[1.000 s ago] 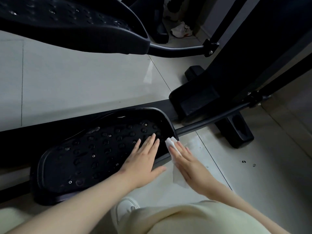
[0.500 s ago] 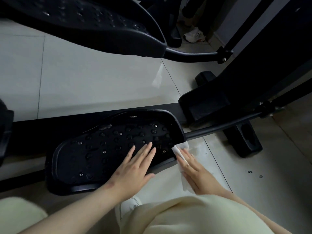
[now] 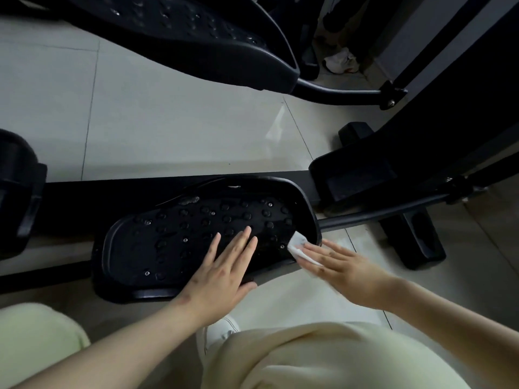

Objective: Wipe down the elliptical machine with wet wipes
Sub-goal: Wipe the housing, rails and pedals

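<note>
A white wet wipe (image 3: 299, 246) is pressed by the flat, straight-fingered right hand (image 3: 344, 266) against the pedal (image 3: 174, 242) rim. Just beside it, the left hand (image 3: 222, 273) is laid spread on the pedal.

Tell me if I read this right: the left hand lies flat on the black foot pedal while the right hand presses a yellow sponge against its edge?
Not quite. The head view shows the right hand pressing a white wet wipe, not a yellow sponge, against the edge of the foot pedal. The left hand does lie flat on that pedal.
</note>
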